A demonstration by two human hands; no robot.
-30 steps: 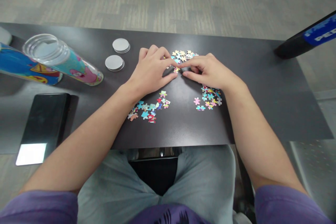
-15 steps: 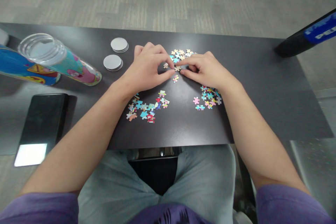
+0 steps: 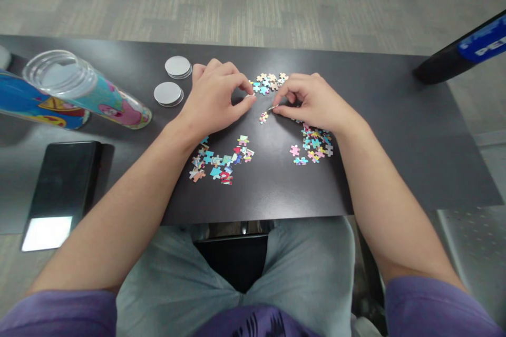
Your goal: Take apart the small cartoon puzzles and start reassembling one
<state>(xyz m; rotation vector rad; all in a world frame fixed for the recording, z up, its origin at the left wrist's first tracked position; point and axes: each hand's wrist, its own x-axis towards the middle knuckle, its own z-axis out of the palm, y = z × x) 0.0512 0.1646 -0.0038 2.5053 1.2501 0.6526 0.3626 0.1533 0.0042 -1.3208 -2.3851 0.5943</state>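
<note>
My right hand pinches a puzzle piece between thumb and forefinger, tilted nearly edge-on. Just left of it, a small yellow and pink cluster of pieces lies flat on the dark table. My left hand has its thumb and forefinger closed around a pale puzzle piece, mostly hidden by the fingertips. Beyond both hands lies a pile of tan and blue pieces. Nearer me are a left pile and a right pile, the latter partly under my right wrist.
Two stacks of white discs sit left of my left hand. Farther left stand a clear-topped cartoon tube and a blue tube, with a black phone nearer me. A dark object with a blue label stands at the right edge.
My right hand has lifted a piece from the table and drawn it slightly toward me. My left hand has shifted left, and its fingertips have closed at a loose piece.
</note>
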